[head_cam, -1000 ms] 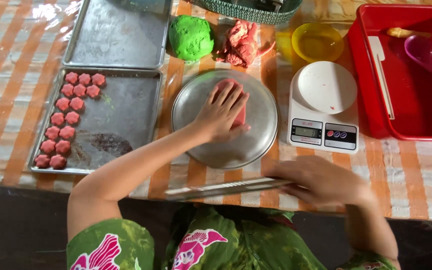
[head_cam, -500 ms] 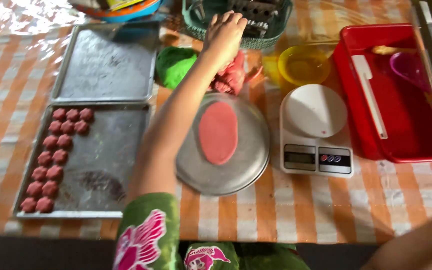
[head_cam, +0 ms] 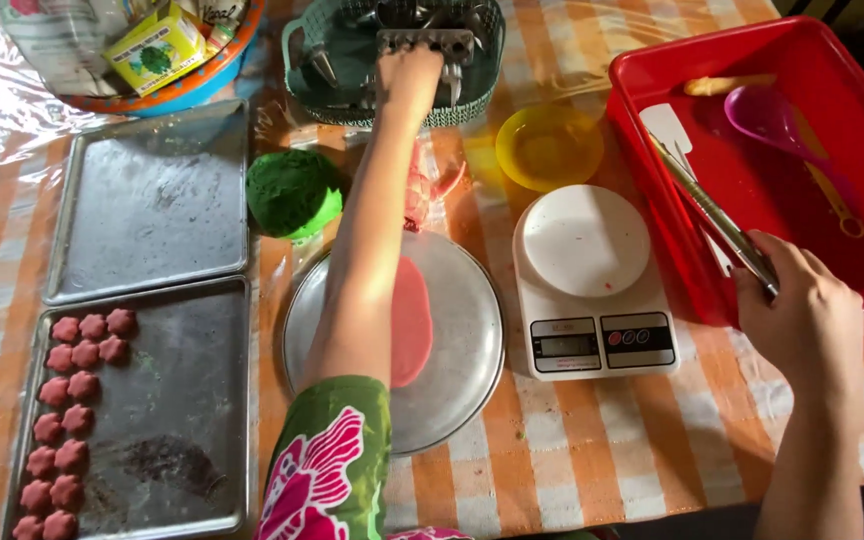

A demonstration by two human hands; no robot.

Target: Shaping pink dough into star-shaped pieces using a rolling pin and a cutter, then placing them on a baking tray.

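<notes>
While the left hand (head_cam: 410, 75) reaches to the top centre of the frame, fingers closed on a metal cutter (head_cam: 424, 42) at the green basket (head_cam: 337, 60), the right hand (head_cam: 802, 310) at right grips a long metal rod (head_cam: 707, 210) lying over the red tray's (head_cam: 652, 190) edge. Flattened pink dough (head_cam: 412, 320) rests on the round metal plate (head_cam: 462, 340), centre frame.

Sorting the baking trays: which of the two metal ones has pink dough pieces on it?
The nearer metal tray, bottom left, holds the flower-shaped pink pieces; the farther tray holds none.
</notes>
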